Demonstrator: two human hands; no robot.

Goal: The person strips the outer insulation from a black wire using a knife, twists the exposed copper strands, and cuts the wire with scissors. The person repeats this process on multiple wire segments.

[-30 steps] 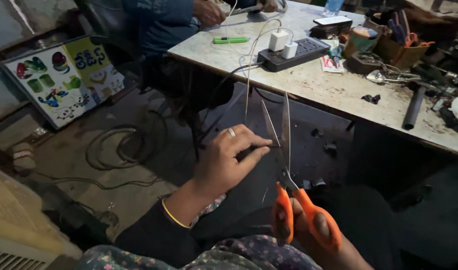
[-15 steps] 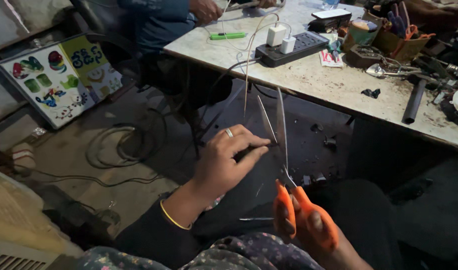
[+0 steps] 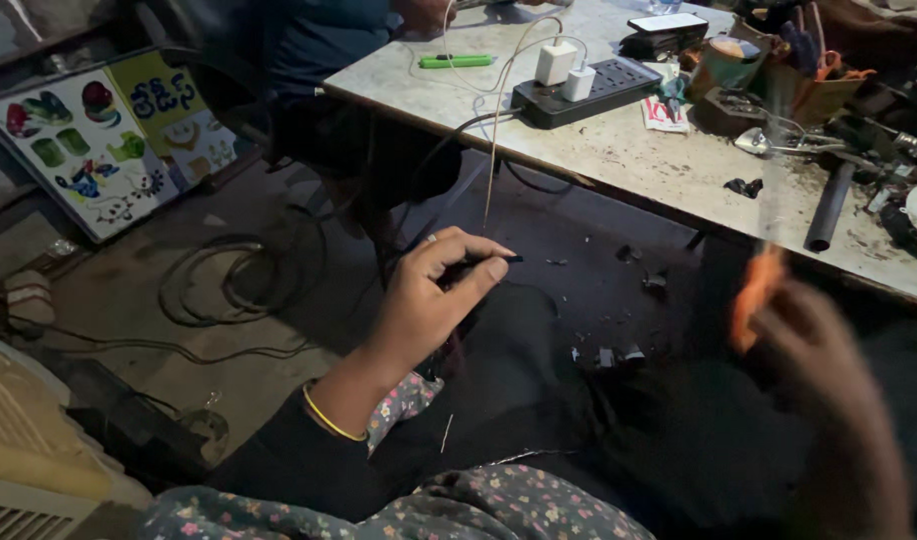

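Orange-handled scissors point(image 3: 757, 292) are now pulled away rightward, blurred, gripped in the right hand point(image 3: 819, 370); thin dark wire piece point(image 3: 494, 259) stays pinched by left hand point(image 3: 434, 295) fingertips; cut judged done.

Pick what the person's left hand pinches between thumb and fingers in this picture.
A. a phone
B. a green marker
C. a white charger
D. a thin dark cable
D: the left hand pinches a thin dark cable over the lap, its end poking out past the fingertips.
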